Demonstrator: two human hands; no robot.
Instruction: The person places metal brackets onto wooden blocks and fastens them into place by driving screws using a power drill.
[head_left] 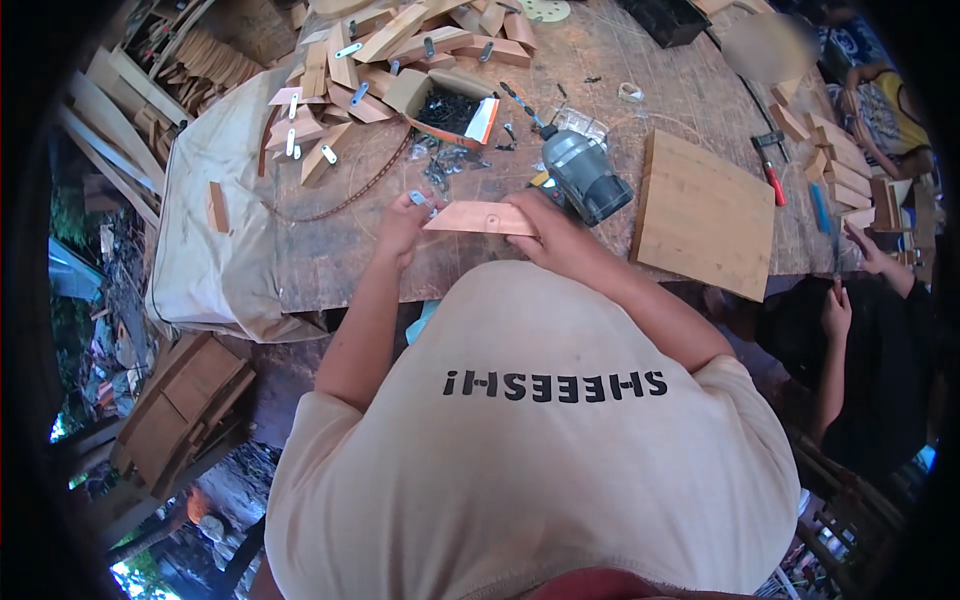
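My right hand [548, 232] is closed round one end of a short wooden block [478, 217] with slanted ends and a small round mark on its face. Between the fingers of my left hand [402, 228] is a small metal plate [419, 199], held beside the block's pointed left end. Just beyond my right hand a grey power tool [585, 172] rests on the workbench [340, 260]. An open cardboard box [478, 128] of black screws stands farther back, with small clear bags of hardware [440, 160] in front of it.
Many cut blocks [400, 45], several with metal plates, are heaped at the far left. A thick square board [705, 210] lies at the right near edge, with a red-handled clamp [770, 165] beyond it. Co-workers' hands [838, 308] are at the right. Cloth [215, 260] drapes the left side.
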